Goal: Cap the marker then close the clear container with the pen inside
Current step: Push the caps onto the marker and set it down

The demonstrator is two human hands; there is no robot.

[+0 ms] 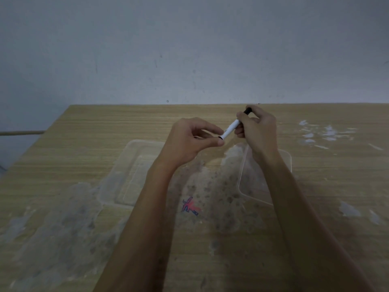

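A white marker (231, 129) with a black end is held in the air between both hands, above the table. My right hand (257, 129) grips its upper part, the black end sticking out past the fingers. My left hand (189, 140) pinches the lower end between thumb and fingers; whether a cap is under those fingers is hidden. On the table below lie two clear plastic pieces: a clear container (126, 175) to the left, partly behind my left forearm, and a clear lid (252, 182) to the right, partly behind my right forearm.
The wooden table (105, 123) is stained with pale patches and grey smudges. A small red and blue scribble (190, 206) marks it between my forearms. A grey wall (189, 49) rises behind the far edge. The table's left edge runs diagonally.
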